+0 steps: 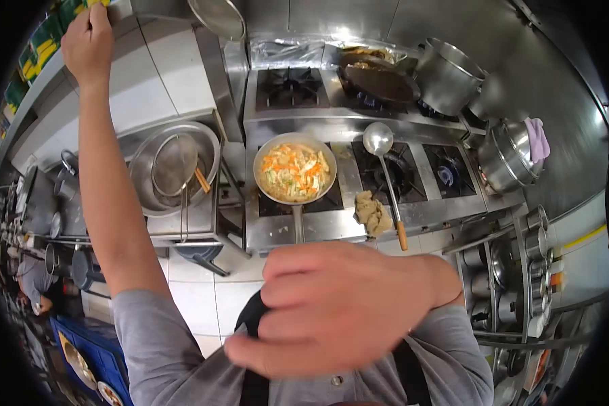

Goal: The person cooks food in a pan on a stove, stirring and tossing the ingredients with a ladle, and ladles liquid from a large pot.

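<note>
My left hand [88, 42] is raised at the upper left by a shelf of green and yellow packets [40, 47]. Its fingers are closed at the shelf edge, and what they grip is hidden. In front of my chest, my right hand [345, 308] is slightly blurred, its fingers curled in; whatever it may hold is out of sight. Beyond it, a frying pan [296, 169] of chopped vegetables with orange pieces sits on the front left burner. A ladle [378, 139] with a wooden handle lies across the middle burner, beside a crumpled brown cloth [372, 213].
A strainer [174, 166] and wooden sticks rest on a large metal bowl [142, 169] at the left. Pots [446, 76] and a dark wok [379, 78] occupy the back burners. Racks of pans [538, 243] stand right. Another person [35, 277] is at the lower left.
</note>
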`<action>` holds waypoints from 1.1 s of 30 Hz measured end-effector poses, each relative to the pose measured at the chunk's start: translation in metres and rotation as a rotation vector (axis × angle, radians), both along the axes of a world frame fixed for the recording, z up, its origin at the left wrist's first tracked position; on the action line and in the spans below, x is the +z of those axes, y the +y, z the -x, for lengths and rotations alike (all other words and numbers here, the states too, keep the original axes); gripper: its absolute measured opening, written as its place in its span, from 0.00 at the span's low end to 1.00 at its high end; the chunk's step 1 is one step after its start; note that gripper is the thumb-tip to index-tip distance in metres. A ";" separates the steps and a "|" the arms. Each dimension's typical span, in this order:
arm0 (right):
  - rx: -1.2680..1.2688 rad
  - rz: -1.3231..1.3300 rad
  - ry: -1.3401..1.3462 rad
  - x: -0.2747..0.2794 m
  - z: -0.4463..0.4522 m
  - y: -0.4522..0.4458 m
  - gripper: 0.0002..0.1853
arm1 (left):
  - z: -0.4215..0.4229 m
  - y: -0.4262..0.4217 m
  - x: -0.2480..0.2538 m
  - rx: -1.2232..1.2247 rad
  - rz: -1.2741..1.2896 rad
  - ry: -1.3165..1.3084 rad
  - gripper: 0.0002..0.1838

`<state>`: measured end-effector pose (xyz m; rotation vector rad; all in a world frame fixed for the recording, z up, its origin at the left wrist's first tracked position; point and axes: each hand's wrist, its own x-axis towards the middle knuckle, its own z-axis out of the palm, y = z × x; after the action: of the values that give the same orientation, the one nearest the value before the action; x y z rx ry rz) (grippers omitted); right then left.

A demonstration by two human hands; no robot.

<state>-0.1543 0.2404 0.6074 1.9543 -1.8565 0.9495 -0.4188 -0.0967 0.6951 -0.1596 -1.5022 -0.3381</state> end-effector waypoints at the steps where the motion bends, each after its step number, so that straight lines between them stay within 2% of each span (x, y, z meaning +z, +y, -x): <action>1: -0.006 0.010 -0.105 -0.016 0.005 0.002 0.17 | 0.002 -0.012 0.003 -0.010 -0.001 -0.076 0.23; 2: -0.009 0.018 -0.212 -0.038 0.007 0.004 0.16 | 0.002 -0.021 0.004 -0.017 -0.004 -0.155 0.23; 4: -0.165 -0.106 -0.486 -0.085 0.006 0.028 0.14 | -0.006 -0.008 0.003 -0.058 0.002 -0.022 0.22; 8: -0.820 -0.178 -1.017 -0.232 -0.010 0.081 0.14 | -0.003 -0.011 0.002 -0.052 0.071 -0.035 0.20; 9: -0.961 -0.319 -0.919 -0.305 -0.019 0.110 0.13 | -0.002 -0.011 0.002 -0.032 0.071 -0.019 0.20; 11: -1.037 -0.988 -0.917 -0.372 -0.059 0.152 0.17 | 0.002 -0.008 0.002 -0.020 0.072 -0.004 0.20; 12: -1.033 -0.788 -1.216 -0.431 -0.095 0.175 0.18 | 0.002 -0.008 0.002 -0.004 0.046 -0.004 0.19; 14: -1.010 -0.567 -1.505 -0.489 -0.112 0.188 0.20 | 0.003 -0.007 0.000 0.009 0.020 -0.008 0.19; 17: -1.232 -0.772 -1.415 -0.514 -0.104 0.173 0.26 | 0.003 -0.009 0.001 0.022 0.007 -0.025 0.20; 18: -1.231 -0.772 -1.420 -0.517 -0.099 0.170 0.26 | 0.003 -0.010 0.001 0.019 0.008 -0.033 0.20; 21: -1.180 -0.902 -1.384 -0.521 -0.075 0.161 0.25 | 0.003 -0.013 0.000 0.009 0.036 -0.043 0.20; 23: -0.902 -1.191 -1.048 -0.525 -0.064 0.156 0.25 | 0.001 -0.016 0.000 0.004 0.057 -0.046 0.20; 24: -0.905 -1.192 -1.058 -0.523 -0.059 0.154 0.25 | -0.001 -0.020 0.001 -0.019 0.086 -0.072 0.20; 27: -1.120 -1.126 -1.345 -0.516 -0.046 0.153 0.27 | -0.001 -0.023 0.001 -0.053 0.128 -0.099 0.20; 30: -1.188 -1.000 -1.383 -0.507 -0.054 0.161 0.30 | -0.002 -0.025 -0.001 -0.024 0.139 -0.131 0.16; 33: -1.178 -0.976 -1.394 -0.516 -0.057 0.165 0.31 | 0.002 -0.024 -0.003 -0.060 0.078 -0.060 0.21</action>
<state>-0.0972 0.4059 0.0909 -0.4481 -3.8392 1.0092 -0.4204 -0.1208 0.6921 -0.2589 -1.5730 -0.3343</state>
